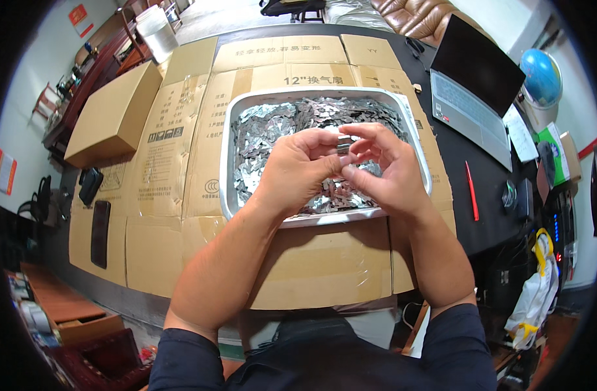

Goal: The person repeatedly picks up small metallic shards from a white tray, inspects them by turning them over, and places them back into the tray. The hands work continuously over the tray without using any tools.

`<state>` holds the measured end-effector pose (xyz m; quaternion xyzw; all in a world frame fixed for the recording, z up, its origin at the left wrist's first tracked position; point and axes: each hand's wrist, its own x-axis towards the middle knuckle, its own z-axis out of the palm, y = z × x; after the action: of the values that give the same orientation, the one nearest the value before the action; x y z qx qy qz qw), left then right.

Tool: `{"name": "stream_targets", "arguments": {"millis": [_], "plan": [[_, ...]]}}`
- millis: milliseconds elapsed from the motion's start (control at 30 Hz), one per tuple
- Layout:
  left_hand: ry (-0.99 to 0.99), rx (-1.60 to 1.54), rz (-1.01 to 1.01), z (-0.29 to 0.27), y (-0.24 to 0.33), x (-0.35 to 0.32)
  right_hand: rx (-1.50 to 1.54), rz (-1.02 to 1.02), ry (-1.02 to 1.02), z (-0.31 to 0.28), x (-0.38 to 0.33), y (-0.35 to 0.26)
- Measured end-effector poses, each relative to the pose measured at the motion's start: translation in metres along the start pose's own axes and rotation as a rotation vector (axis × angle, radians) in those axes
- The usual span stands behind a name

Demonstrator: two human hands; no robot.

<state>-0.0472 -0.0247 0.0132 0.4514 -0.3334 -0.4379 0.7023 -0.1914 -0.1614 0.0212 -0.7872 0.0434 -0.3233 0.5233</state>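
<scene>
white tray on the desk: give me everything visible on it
The white tray is a shallow rounded-rectangle basin, plastic by its look, lying flat on flattened cardboard sheets that cover the dark table. It is filled with small shiny silver metal pieces. The left hand and right hand are above its near half, pinching a small piece together and hiding part of the front rim.

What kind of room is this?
Probably an office used as a small workshop: an open grey laptop and blue globe sit on a black desk beside a white tub of small silvery metal pieces.
</scene>
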Motion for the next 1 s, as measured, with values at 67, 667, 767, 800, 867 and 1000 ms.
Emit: {"name": "stream_targets", "arguments": {"millis": [67,667,767,800,867,1000], "plan": [[0.052,0.099,0.034,0.000,-0.001,0.000,0.170,0.098,0.042,0.003,-0.001,0.001],[0.110,0.176,0.117,0.001,-0.019,0.002,0.419,0.261,0.140,0.022,-0.011,0.004],[0.106,0.156,0.146,0.002,-0.020,0.002,0.389,0.263,0.139,0.022,-0.012,0.003],[0.105,0.150,0.160,0.002,-0.021,0.002,0.395,0.276,0.139,0.022,-0.012,0.002],[0.102,0.156,0.155,0.002,-0.020,0.002,0.409,0.278,0.138,0.022,-0.012,0.002],[0.110,0.162,0.155,0.003,-0.020,0.002,0.388,0.264,0.143,0.022,-0.011,0.003]]}}
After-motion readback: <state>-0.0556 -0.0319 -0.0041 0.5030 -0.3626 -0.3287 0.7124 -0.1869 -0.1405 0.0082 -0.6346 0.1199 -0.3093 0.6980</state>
